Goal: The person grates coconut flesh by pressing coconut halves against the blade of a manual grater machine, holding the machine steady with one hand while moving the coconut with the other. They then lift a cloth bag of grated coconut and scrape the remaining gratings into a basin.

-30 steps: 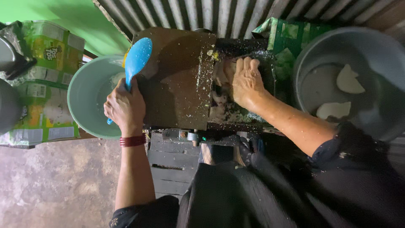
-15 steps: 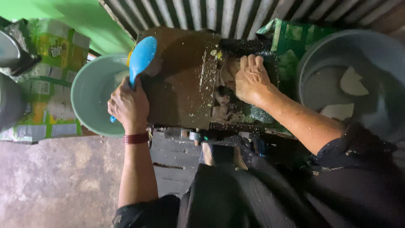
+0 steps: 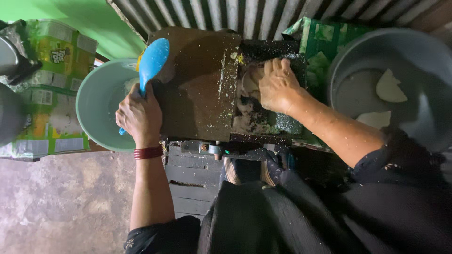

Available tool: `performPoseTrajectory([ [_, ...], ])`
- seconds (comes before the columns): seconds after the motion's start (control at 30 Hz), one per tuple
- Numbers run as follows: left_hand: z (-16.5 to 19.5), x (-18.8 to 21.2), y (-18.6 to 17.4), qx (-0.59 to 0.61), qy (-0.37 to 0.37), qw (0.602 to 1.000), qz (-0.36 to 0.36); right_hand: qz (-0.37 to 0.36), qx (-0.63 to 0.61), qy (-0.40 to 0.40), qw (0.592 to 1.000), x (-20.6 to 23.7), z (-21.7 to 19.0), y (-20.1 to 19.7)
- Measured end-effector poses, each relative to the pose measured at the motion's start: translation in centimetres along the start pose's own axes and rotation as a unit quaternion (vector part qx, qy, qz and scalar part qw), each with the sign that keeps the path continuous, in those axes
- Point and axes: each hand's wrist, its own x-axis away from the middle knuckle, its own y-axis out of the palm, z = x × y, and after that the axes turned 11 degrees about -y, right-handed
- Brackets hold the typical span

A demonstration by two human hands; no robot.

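The left hand (image 3: 137, 115) was clenched around the handle of a blue spoon (image 3: 151, 61), whose bowl pointed toward one o'clock and lay over the left edge of the brown machine (image 3: 197, 84); the lower end of the handle stuck out below the fist over a green basin (image 3: 94, 117); the basin sat at nine o'clock from the machine, touching its side, with a little pale matter inside; the right hand (image 3: 278, 84) lay palm down, fingers curled, pressing a pale piece (image 3: 247, 87) into the machine's dark opening; white shreds speckled the metal around it; at three o'clock stood a grey tub (image 3: 423, 51) holding two white pieces (image 3: 388, 87); a red bangle (image 3: 148, 152) circled the left wrist; green cartons (image 3: 47, 61) were stacked at nine o'clock beyond the basin.
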Motion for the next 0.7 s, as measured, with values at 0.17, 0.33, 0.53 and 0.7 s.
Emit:
performPoseTrajectory([
  [0.17, 0.1, 0.0, -0.3, -0.011, -0.011, 1.000, -0.021, 0.072, 0.023, 0.004, 0.997, -0.1, 0.0, 1.3],
  [0.33, 0.3, 0.1, -0.4, 0.024, -0.013, 1.000, -0.003, 0.294, -0.008, -0.101, 0.950, -0.3, 1.9, 1.2],
  [0.53, 0.2, 0.0, 0.0, 0.001, -0.005, 1.000, -0.004, -0.031, 0.032, -0.024, 0.999, 0.0, -0.9, 0.8],
  [0.7, -0.2, 0.0, 0.0, 0.003, 0.000, 1.000, -0.003, -0.014, 0.055, -0.045, 0.997, -0.8, -1.9, 0.8],
])
